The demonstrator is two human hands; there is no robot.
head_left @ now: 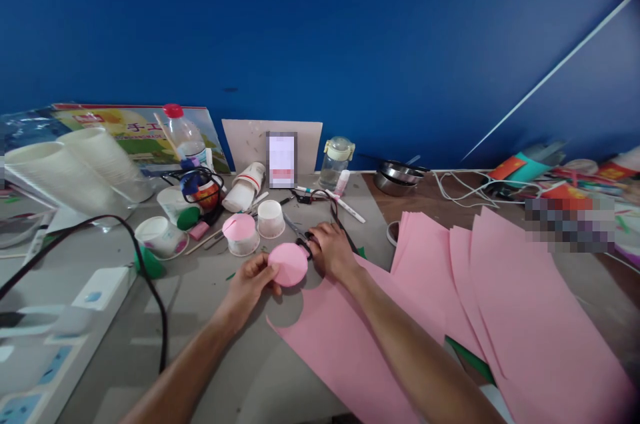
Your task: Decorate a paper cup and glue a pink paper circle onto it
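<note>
Between the thumb and fingers of my left hand (257,275) is a round pink paper disc (288,265), held above the grey table. My right hand (330,247) is closed around the black handles of a pair of scissors (303,245), just beyond the disc's right edge. The blades seem to point away from me, toward the cups. Under my right forearm lies a large pink paper sheet (345,344) with a rounded bite cut from its edge. Past my left hand stands a paper cup topped with pink paper (240,229), beside a plain white paper cup (271,219).
More pink sheets (525,304) are spread at the right. Stacked paper cups (55,177), a red-capped bottle (183,131) and a power strip (60,344) with a black cable are on the left. A lidded water bottle (337,161) and metal bowls (399,177) stand near the blue wall.
</note>
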